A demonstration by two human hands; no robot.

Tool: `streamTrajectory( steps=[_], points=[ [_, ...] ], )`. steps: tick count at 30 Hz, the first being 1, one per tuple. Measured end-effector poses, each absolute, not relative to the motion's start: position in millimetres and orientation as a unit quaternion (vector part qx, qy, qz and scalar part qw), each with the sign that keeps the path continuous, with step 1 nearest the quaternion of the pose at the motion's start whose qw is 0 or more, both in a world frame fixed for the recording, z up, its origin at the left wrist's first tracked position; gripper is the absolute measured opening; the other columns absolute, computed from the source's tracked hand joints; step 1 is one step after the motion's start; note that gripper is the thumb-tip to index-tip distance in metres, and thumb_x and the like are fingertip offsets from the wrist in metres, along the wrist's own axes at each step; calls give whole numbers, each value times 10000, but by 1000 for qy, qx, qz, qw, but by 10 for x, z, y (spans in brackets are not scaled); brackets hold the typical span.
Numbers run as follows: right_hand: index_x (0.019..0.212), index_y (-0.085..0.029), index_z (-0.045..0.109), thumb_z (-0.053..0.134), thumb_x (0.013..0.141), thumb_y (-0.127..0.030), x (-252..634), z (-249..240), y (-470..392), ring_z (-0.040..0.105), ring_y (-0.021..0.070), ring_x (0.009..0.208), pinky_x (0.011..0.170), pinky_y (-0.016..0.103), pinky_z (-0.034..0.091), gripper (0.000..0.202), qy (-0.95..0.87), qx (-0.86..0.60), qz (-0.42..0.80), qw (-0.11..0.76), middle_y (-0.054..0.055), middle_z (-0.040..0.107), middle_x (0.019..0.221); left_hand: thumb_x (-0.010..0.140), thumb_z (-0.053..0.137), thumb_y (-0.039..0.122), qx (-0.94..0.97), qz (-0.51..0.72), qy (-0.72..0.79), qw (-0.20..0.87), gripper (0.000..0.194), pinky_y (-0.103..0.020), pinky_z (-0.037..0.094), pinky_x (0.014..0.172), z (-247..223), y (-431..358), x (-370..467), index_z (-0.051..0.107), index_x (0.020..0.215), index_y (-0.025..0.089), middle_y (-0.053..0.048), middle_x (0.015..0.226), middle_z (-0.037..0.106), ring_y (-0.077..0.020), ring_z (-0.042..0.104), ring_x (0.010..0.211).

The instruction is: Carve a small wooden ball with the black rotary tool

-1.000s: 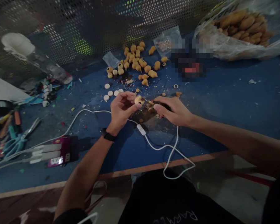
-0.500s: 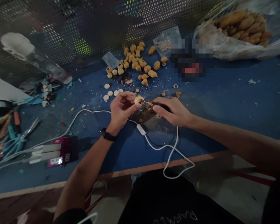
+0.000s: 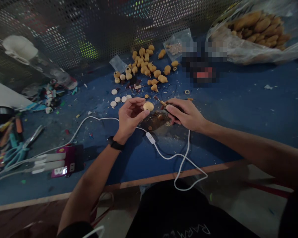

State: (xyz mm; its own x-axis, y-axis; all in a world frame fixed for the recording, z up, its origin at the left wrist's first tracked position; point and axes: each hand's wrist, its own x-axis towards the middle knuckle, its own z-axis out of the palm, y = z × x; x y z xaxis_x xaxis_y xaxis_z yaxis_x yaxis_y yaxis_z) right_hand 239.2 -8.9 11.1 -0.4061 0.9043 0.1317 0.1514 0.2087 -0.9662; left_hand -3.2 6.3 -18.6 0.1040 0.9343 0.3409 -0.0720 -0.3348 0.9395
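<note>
Between its thumb and fingers, my left hand (image 3: 131, 115) holds a small pale gourd piece (image 3: 148, 106), with a dark opening at its lower edge. To the right, my right hand (image 3: 186, 114) is wrapped round a dark rotary tool with a brass-coloured collar (image 3: 163, 103). The tool's dark tip points up and left, apart from the gourd piece. A white cable (image 3: 188, 145) hangs below my right hand, and its inline switch (image 3: 150, 138) lies on the blue table (image 3: 139, 162). Shavings and brown scraps are scattered beneath the hands.
Several small gourds (image 3: 144, 61) are heaped at the back, with white discs (image 3: 117, 99) nearer. A plastic bag of gourds (image 3: 263, 28) sits back right. Teal scissors (image 3: 18, 152) and a purple power bank (image 3: 69, 162) with white plugs lie left. A clear bottle (image 3: 57, 71) leans back left.
My right hand has drawn the tool's tip out of the gourd piece and tilted it up, a little to the right. My left hand has hardly moved.
</note>
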Motion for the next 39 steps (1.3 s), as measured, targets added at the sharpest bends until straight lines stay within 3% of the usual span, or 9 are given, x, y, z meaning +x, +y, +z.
streamTrajectory(
  steps=[9, 20, 26, 39],
  points=[
    [914, -205, 636, 514, 1070, -487, 2401, 140, -97, 494, 109, 495, 573, 277, 441, 345, -731, -375, 440, 362, -59, 522, 557, 789, 923, 322, 604, 541, 339, 477, 325, -303, 624, 912, -144, 51, -37, 815, 1091, 271, -34, 1118, 817, -163, 776, 1017],
    [897, -199, 653, 499, 1068, -497, 2409, 171, -100, 547, 136, 567, 599, 281, 410, 376, -757, -382, 404, 343, -29, 576, 596, 752, 949, 428, 612, 557, 348, 440, 494, -302, 641, 861, -221, 84, -40, 686, 1129, 247, -27, 1057, 789, -162, 779, 955],
    [977, -176, 698, 506, 1059, -498, 2409, 149, -96, 580, 140, 596, 629, 280, 420, 383, -760, -384, 395, 344, -27, 603, 613, 780, 936, 399, 617, 552, 331, 454, 490, -306, 629, 907, -255, 101, -58, 650, 1150, 251, -24, 1087, 783, -149, 774, 967],
    [1069, -174, 720, 501, 1064, -509, 2421, 117, -107, 611, 150, 610, 621, 296, 407, 400, -792, -380, 344, 332, 0, 688, 702, 760, 948, 395, 602, 562, 337, 456, 482, -295, 637, 855, -225, 97, -39, 657, 1119, 259, -6, 1020, 782, -145, 779, 912]
  ],
)
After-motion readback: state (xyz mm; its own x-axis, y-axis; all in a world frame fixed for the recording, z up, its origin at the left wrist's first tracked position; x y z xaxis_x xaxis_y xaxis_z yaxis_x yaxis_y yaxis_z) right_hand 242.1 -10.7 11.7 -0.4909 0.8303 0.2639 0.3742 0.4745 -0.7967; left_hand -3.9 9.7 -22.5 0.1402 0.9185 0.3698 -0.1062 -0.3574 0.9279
